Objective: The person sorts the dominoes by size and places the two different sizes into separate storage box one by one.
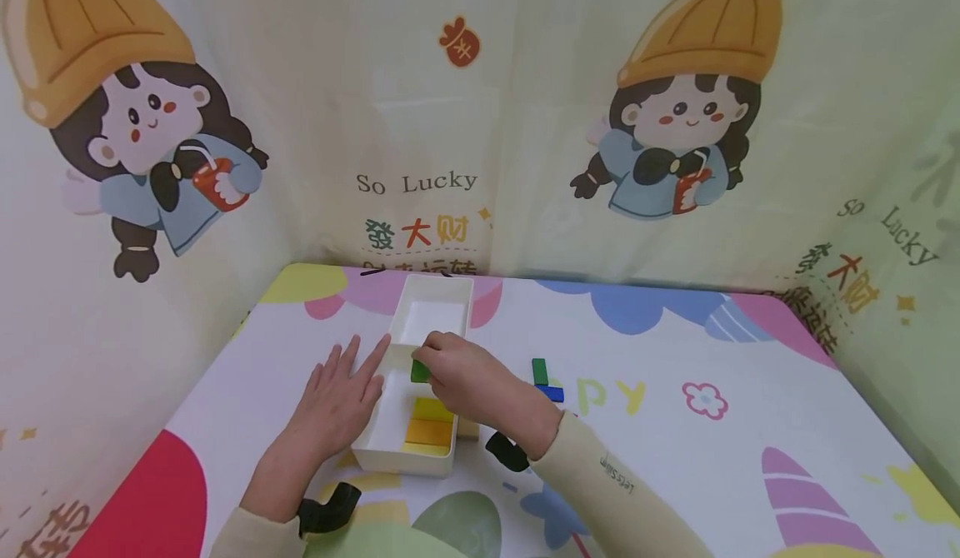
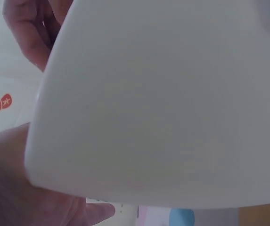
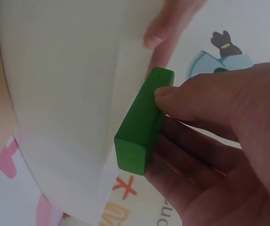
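My right hand pinches a green block between thumb and fingers, above a white box. Inside that box, yellow and orange blocks lie side by side at the near right. Along the box's left side, my left hand is spread with straight fingers, the index fingertip by the rim. The white box wall fills most of the left wrist view and hides part of that hand. Directly behind stands a second white box, its visible floor bare.
A green block and a blue block lie on the patterned table, right of the boxes. A pale wooden piece sits against the near box's right side. A printed curtain hangs behind the table.
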Demonstrator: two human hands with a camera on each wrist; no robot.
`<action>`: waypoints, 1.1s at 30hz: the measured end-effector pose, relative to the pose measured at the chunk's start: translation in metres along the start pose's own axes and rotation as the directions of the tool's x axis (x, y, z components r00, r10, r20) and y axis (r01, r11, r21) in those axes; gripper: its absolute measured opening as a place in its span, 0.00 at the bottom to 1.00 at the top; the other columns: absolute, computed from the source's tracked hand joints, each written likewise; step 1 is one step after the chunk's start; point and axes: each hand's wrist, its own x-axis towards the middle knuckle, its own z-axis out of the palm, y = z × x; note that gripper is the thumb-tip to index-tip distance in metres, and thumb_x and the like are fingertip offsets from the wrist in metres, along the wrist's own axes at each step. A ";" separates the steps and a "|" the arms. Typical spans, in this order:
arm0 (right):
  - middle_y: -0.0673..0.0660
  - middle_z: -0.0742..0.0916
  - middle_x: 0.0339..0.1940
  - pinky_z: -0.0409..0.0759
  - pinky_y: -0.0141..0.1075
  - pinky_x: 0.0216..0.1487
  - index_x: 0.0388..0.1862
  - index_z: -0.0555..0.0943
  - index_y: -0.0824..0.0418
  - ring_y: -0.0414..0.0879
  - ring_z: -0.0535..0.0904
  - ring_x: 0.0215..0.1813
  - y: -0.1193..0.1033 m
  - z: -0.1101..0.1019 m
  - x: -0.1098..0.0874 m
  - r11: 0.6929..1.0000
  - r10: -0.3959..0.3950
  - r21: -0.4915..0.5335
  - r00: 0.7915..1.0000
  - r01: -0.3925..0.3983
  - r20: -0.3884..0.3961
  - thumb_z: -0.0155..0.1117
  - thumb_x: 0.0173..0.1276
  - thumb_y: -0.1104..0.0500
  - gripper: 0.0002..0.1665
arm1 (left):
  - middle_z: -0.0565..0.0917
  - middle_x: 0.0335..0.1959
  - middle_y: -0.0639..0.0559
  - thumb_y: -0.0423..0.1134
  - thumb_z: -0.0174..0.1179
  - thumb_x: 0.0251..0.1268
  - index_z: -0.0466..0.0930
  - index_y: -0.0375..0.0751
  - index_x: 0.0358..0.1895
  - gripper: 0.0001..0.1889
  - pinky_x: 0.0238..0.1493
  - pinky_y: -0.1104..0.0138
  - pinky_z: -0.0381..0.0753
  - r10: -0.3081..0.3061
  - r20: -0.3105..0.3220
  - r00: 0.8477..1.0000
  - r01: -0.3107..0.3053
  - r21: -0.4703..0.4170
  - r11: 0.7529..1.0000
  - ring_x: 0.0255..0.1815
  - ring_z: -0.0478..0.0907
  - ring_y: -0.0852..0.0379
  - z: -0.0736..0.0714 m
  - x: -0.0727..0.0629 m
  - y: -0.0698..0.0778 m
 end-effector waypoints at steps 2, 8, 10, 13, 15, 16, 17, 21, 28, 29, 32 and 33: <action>0.53 0.84 0.53 0.82 0.27 0.55 0.59 0.81 0.56 0.43 0.80 0.52 -0.002 0.004 0.003 1.000 0.000 -0.009 1.000 0.000 0.010 0.67 0.67 0.61 0.21 | 0.51 0.79 0.30 0.48 0.42 0.79 0.49 0.55 0.80 0.30 0.73 0.31 0.48 0.002 -0.002 1.000 -0.002 -0.001 1.000 0.77 0.46 0.25 0.001 -0.001 0.000; 0.53 0.85 0.51 0.82 0.28 0.55 0.58 0.82 0.55 0.42 0.81 0.51 -0.004 0.017 0.010 0.997 -0.002 -0.078 0.999 0.006 0.042 0.68 0.67 0.59 0.19 | 0.52 0.79 0.30 0.48 0.42 0.79 0.50 0.55 0.80 0.30 0.72 0.31 0.49 0.004 -0.014 1.000 -0.004 -0.002 1.000 0.77 0.47 0.24 0.001 -0.001 -0.001; 0.53 0.85 0.50 0.83 0.28 0.54 0.56 0.83 0.56 0.42 0.82 0.49 -0.003 0.021 0.012 0.995 -0.014 -0.100 0.999 0.019 0.044 0.69 0.66 0.58 0.19 | 0.52 0.79 0.30 0.48 0.43 0.79 0.50 0.55 0.80 0.30 0.72 0.31 0.49 0.003 -0.012 1.000 -0.003 -0.001 1.000 0.77 0.47 0.25 0.001 -0.001 0.000; 0.53 0.86 0.47 0.83 0.28 0.53 0.55 0.84 0.57 0.42 0.83 0.47 -0.002 0.027 0.013 0.991 -0.034 -0.126 0.999 0.037 0.026 0.71 0.64 0.58 0.20 | 0.52 0.79 0.30 0.48 0.43 0.79 0.49 0.55 0.80 0.30 0.72 0.31 0.49 0.004 -0.012 1.000 -0.004 -0.002 1.000 0.77 0.47 0.25 0.001 -0.001 0.000; 0.53 0.86 0.45 0.83 0.27 0.53 0.54 0.85 0.58 0.41 0.83 0.46 -0.001 0.031 0.014 0.989 -0.049 -0.140 0.999 0.050 0.012 0.72 0.62 0.57 0.20 | 0.52 0.79 0.30 0.48 0.43 0.79 0.50 0.55 0.80 0.30 0.72 0.31 0.49 0.004 -0.015 1.000 -0.004 -0.003 1.000 0.77 0.47 0.25 0.001 -0.001 0.000; 0.53 0.87 0.44 0.83 0.27 0.53 0.54 0.85 0.58 0.41 0.83 0.45 -0.001 0.032 0.014 0.988 -0.054 -0.142 0.999 0.055 0.007 0.72 0.62 0.57 0.20 | 0.52 0.79 0.30 0.48 0.43 0.79 0.50 0.54 0.80 0.30 0.72 0.31 0.49 0.005 -0.016 1.000 -0.005 -0.004 1.000 0.77 0.47 0.25 0.001 -0.001 0.000; 0.53 0.86 0.44 0.83 0.27 0.53 0.54 0.85 0.58 0.41 0.83 0.45 -0.001 0.034 0.014 0.988 -0.055 -0.143 0.998 0.055 0.005 0.72 0.62 0.57 0.20 | 0.52 0.79 0.30 0.48 0.43 0.79 0.50 0.54 0.80 0.30 0.72 0.31 0.49 0.005 -0.016 1.000 -0.005 -0.002 1.000 0.77 0.47 0.25 0.001 -0.001 0.000; 0.52 0.86 0.41 0.83 0.27 0.51 0.52 0.86 0.57 0.41 0.81 0.41 -0.001 0.037 0.017 0.988 -0.031 -0.151 0.999 0.032 0.009 0.73 0.61 0.58 0.19 | 0.53 0.78 0.30 0.48 0.43 0.79 0.51 0.54 0.80 0.30 0.72 0.31 0.50 0.006 -0.017 1.000 -0.006 0.001 1.000 0.77 0.48 0.24 0.001 -0.002 0.000; 0.52 0.87 0.39 0.84 0.29 0.49 0.50 0.85 0.56 0.42 0.79 0.36 -0.002 0.037 0.023 0.984 0.016 -0.180 0.999 -0.011 0.031 0.74 0.61 0.58 0.18 | 0.53 0.78 0.30 0.48 0.42 0.79 0.50 0.54 0.80 0.30 0.72 0.31 0.49 0.006 -0.021 1.000 -0.006 -0.003 1.000 0.77 0.48 0.25 0.001 -0.002 -0.001; 0.51 0.87 0.38 0.84 0.28 0.49 0.50 0.85 0.55 0.41 0.78 0.36 -0.002 0.037 0.023 0.981 0.010 -0.192 0.999 -0.003 0.039 0.74 0.61 0.58 0.18 | 0.53 0.78 0.30 0.48 0.42 0.79 0.50 0.54 0.80 0.30 0.73 0.31 0.49 0.005 -0.019 1.000 -0.005 -0.007 1.000 0.77 0.47 0.25 0.001 -0.002 -0.001; 0.49 0.86 0.36 0.82 0.24 0.46 0.51 0.85 0.51 0.40 0.75 0.34 -0.003 0.036 0.021 0.972 -0.008 -0.232 0.997 0.026 0.076 0.73 0.61 0.56 0.18 | 0.52 0.79 0.31 0.48 0.42 0.79 0.50 0.55 0.80 0.30 0.73 0.31 0.48 0.003 -0.014 1.000 -0.003 -0.018 1.000 0.78 0.46 0.25 0.000 -0.002 -0.001; 0.49 0.86 0.36 0.82 0.24 0.46 0.51 0.85 0.49 0.40 0.75 0.34 -0.003 0.035 0.021 0.968 -0.012 -0.247 0.996 0.034 0.090 0.72 0.62 0.55 0.18 | 0.52 0.79 0.31 0.48 0.41 0.79 0.50 0.56 0.80 0.30 0.73 0.31 0.48 0.002 -0.014 1.000 -0.002 -0.021 1.000 0.78 0.46 0.25 0.000 -0.002 -0.001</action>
